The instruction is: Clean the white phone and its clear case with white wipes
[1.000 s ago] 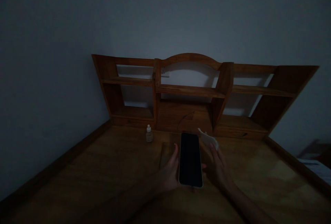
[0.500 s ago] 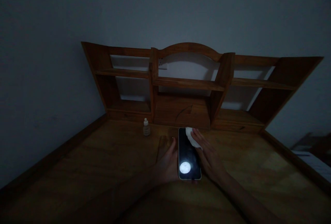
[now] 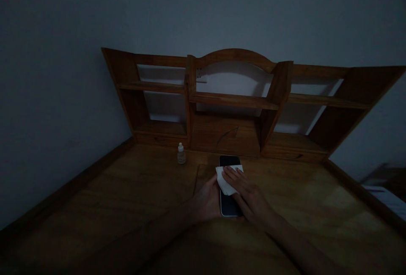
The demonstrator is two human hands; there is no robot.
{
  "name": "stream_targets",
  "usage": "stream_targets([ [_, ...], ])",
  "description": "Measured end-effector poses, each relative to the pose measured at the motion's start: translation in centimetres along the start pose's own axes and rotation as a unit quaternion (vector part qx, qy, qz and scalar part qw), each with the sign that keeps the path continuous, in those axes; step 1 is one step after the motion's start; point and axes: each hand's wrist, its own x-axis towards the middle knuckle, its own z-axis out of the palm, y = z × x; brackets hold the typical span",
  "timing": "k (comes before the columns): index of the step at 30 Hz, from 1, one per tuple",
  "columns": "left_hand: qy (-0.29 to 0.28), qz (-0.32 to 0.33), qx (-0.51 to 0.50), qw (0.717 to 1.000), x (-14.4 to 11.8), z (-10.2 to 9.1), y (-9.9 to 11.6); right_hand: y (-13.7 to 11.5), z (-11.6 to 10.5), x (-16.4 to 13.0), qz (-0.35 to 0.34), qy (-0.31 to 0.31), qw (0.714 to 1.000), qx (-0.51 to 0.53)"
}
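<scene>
One phone [image 3: 229, 199], one white cloth [image 3: 227, 178], one small dropper bottle [image 3: 181, 154], and two hands on a wooden desk [image 3: 127, 199] in dim light. The phone lies flat near the middle of the desk, long axis running near to far, its screen dark; its far end shows beyond the cloth and its near left corner shows below it. The left hand [image 3: 206, 201] lies against the phone's left edge, fingers curled loosely along that side, steadying it; how firmly it grips cannot be told. The right hand [image 3: 249, 194] comes in from the near right, forearm angled across the desk, fingers [image 3: 233, 174] extended flat and close together, pressing the cloth down onto the screen; the cloth is pinned beneath the fingertips, not enclosed in a fist. The cloth overlaps the phone's left edge slightly. The bottle stands upright to the far left of the phone, apart from both hands, just in front of the shelf unit [image 3: 234, 101] that closes the far edge of the desk. A raised wooden rim runs along the desk's left and right sides. Bare desk surface extends left and right of the hands
</scene>
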Motion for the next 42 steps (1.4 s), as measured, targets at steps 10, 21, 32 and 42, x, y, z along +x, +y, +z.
stream_targets([
  [10, -0.032, -0.095, -0.060, 0.993, -0.8, 0.3, 0.4, -0.1, -1.2, -0.3, -0.046, 0.013, 0.987, 0.154],
  [21, -0.092, -0.070, 0.005, 0.993, -0.8, 0.3, 0.3, 2.4, -1.7, -1.4, 0.040, 0.178, 0.966, 0.184],
  [32, -0.109, -0.039, -0.001, 0.993, -1.1, 1.5, -0.2, 0.8, -2.1, 0.2, 0.009, 0.076, 0.993, -0.085],
  [42, -0.117, -0.028, -0.011, 0.993, -0.7, 0.8, -0.5, -0.1, -1.4, 0.5, 0.005, 0.044, 0.990, -0.135],
])
